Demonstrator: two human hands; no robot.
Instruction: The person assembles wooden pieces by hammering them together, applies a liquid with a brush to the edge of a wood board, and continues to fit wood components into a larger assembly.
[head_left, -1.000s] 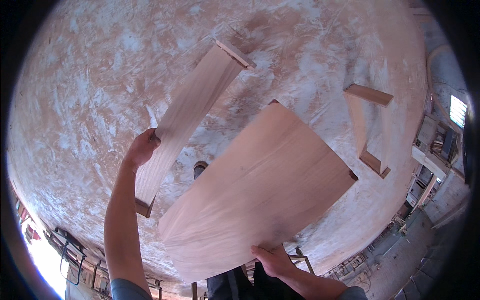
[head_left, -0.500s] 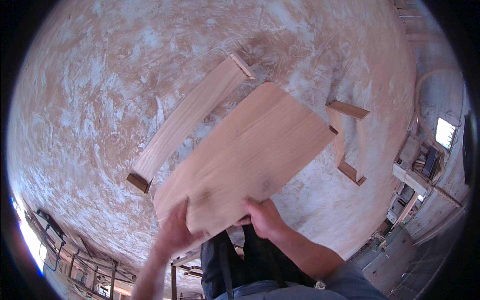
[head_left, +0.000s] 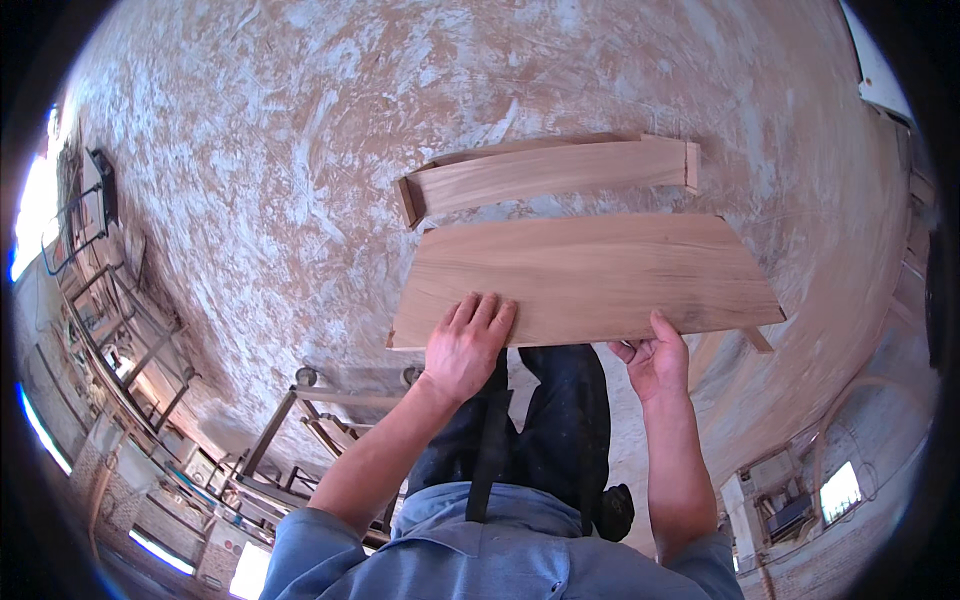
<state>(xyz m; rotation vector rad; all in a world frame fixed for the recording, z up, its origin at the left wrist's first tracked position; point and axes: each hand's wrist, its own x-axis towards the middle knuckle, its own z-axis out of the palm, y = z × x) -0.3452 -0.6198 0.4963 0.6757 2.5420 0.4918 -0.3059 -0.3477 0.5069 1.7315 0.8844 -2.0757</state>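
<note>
A flat, pale-brown wooden board [head_left: 590, 270] spans the space in front of my legs, its long near edge toward me. My left hand [head_left: 468, 345] lies on its near left part, back of the hand up. The fingers are stretched out flat on the wood, and the thumb is hidden. At the near edge, farther right, my right hand [head_left: 655, 362] grips the board, thumb on top and fingers curled underneath. Just beyond the board lies a long, narrow wooden frame [head_left: 550, 177] with short end pieces. Another wooden piece [head_left: 757, 340] pokes out from under the board's right corner.
Pale, streaked floor [head_left: 280, 190] surrounds the work. A metal-framed cart [head_left: 345, 398] on wheels stands close to my left leg. Racks of bars [head_left: 130, 340] line the far left. Shelving with items [head_left: 785, 500] is at the lower right.
The board has turned clockwise and now lies crosswise, nearly level in view. My left hand has gone from gripping its end to lying flat on its face. The view has swung round.
</note>
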